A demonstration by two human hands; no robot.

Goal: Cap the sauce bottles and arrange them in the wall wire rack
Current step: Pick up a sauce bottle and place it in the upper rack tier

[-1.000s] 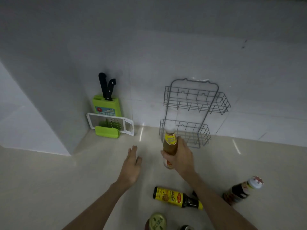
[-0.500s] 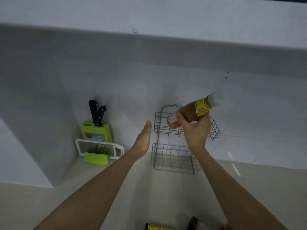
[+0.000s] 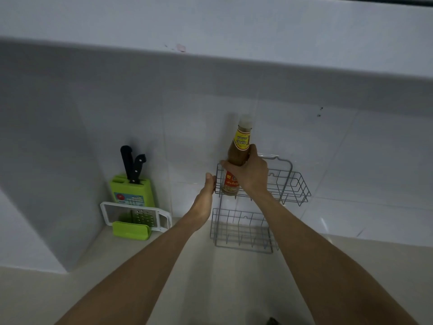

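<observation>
The surface is noted below a tiled wall. A two-tier wire rack is fixed above its back edge, and a green knife block stands at its back left corner.

The rack is judged the main point of risk. Its baskets are shallow and the bottle is tall, so a bottle let go before its base is seated could tip over the front rail and fall to the surface. A push could also shift the rack on the wall; this appears to be guarded against by the left hand.

The sauce bottle is held nearly upright at the left end of the upper basket, with its base inside the wires. Whether it is resting on the basket floor cannot be told. Brown sauce, a yellow neck label, a red lower label and a pale fitted cap are recorded.

The right hand is wrapped round the bottle's middle, its fingers grasping it. The left hand is set against the basket's left edge; whether its fingers are curled on the wire cannot be told.
</observation>
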